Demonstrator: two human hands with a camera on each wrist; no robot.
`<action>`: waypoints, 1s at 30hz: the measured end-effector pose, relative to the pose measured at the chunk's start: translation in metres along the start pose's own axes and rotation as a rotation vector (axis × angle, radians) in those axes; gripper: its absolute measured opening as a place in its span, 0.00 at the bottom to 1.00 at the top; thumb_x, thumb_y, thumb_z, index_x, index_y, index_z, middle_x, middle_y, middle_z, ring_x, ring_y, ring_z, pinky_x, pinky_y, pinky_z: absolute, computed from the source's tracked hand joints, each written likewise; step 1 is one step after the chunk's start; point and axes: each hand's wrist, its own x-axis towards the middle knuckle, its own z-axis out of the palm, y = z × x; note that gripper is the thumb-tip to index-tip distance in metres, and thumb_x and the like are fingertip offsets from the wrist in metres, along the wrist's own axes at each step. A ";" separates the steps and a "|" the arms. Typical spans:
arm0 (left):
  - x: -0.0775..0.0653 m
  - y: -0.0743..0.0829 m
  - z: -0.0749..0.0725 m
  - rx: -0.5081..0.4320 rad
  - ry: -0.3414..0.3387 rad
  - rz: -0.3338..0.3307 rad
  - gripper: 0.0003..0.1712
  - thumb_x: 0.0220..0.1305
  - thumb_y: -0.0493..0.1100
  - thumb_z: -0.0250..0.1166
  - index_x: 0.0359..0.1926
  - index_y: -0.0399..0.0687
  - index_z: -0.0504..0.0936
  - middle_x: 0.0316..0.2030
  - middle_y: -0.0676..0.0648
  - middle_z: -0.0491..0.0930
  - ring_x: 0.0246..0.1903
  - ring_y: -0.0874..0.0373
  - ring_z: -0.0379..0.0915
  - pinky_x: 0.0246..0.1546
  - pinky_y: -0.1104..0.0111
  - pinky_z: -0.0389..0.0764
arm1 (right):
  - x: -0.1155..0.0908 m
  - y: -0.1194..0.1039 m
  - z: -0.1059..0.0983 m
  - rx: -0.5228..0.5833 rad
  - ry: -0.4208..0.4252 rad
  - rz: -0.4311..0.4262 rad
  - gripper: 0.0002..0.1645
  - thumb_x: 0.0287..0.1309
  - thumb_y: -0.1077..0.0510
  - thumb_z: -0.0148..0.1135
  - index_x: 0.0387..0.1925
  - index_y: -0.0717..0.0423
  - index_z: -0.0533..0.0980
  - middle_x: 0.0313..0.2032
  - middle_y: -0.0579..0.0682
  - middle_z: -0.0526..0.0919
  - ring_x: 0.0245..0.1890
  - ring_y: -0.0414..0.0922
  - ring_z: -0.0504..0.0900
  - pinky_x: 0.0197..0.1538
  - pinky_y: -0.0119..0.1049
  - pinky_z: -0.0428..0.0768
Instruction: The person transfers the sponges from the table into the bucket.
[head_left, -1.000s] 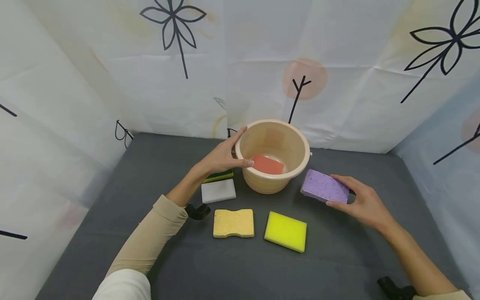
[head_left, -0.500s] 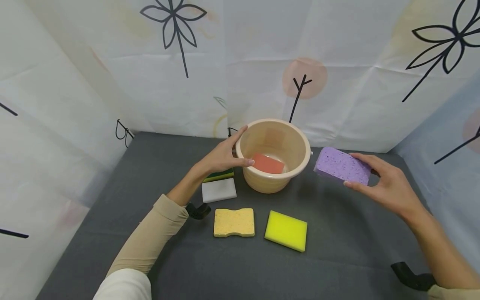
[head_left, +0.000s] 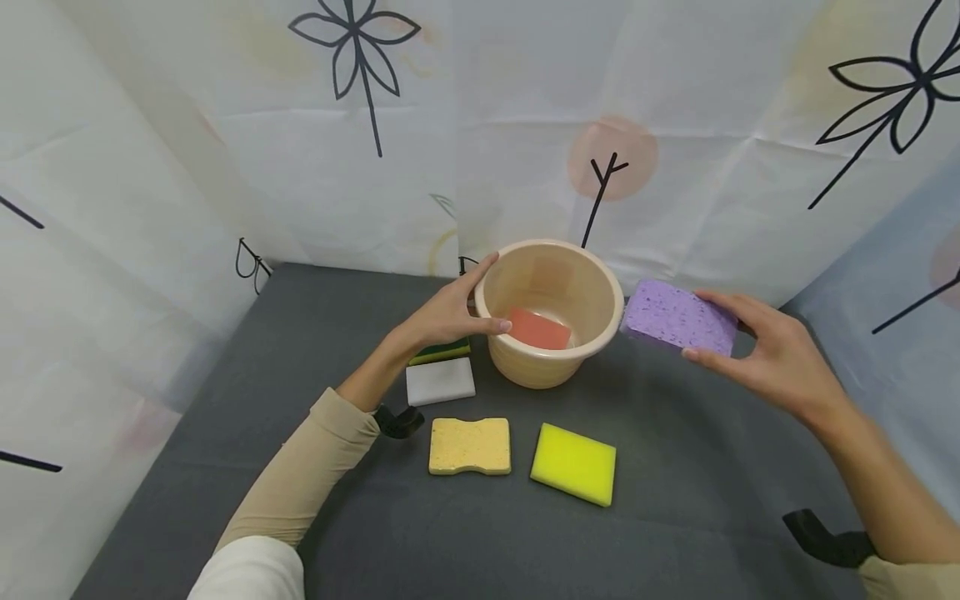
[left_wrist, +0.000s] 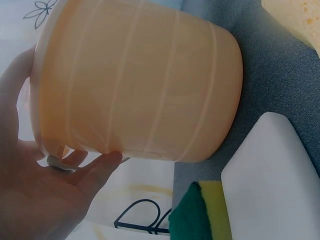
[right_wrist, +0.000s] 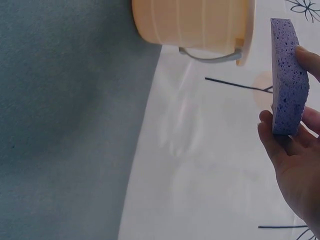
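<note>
A peach bucket stands at the back middle of the table, a red-orange sponge lying on its bottom. My left hand grips the bucket's left rim, the thumb over the edge and the other fingers along the outer side. To the right of the bucket, my right hand holds a purple porous sponge by its right end, raised above the table at about rim height. In the right wrist view the purple sponge appears edge-on between thumb and fingers.
Left of the bucket lie a white sponge and a green-and-yellow scouring sponge, partly covered by the left hand. Nearer the front are a pale yellow notched sponge and a bright yellow sponge. A patterned cloth hangs behind the table.
The right hand has lifted the purple sponge up and moved it to the right, then slightly back toward the bucket. The left hand keeps its grip on the rim.
</note>
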 end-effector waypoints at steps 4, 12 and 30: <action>0.000 -0.001 0.002 -0.012 -0.010 0.001 0.67 0.52 0.65 0.73 0.80 0.61 0.39 0.75 0.43 0.51 0.65 0.44 0.68 0.55 0.61 0.79 | 0.004 -0.006 0.005 -0.001 0.007 -0.014 0.45 0.45 0.53 0.80 0.66 0.54 0.72 0.60 0.61 0.75 0.51 0.57 0.73 0.48 0.31 0.68; -0.001 0.000 0.002 -0.016 0.000 -0.011 0.63 0.56 0.55 0.74 0.80 0.60 0.39 0.75 0.44 0.50 0.65 0.44 0.68 0.54 0.61 0.79 | 0.019 -0.021 0.014 -0.017 -0.003 -0.057 0.46 0.44 0.52 0.80 0.66 0.56 0.73 0.59 0.64 0.76 0.56 0.62 0.71 0.50 0.61 0.70; 0.001 -0.002 0.001 -0.014 0.007 -0.009 0.63 0.57 0.51 0.75 0.80 0.62 0.39 0.76 0.44 0.50 0.65 0.46 0.68 0.54 0.62 0.80 | 0.054 -0.051 0.036 0.047 -0.091 -0.121 0.45 0.47 0.55 0.79 0.67 0.58 0.71 0.64 0.59 0.73 0.61 0.57 0.69 0.55 0.57 0.73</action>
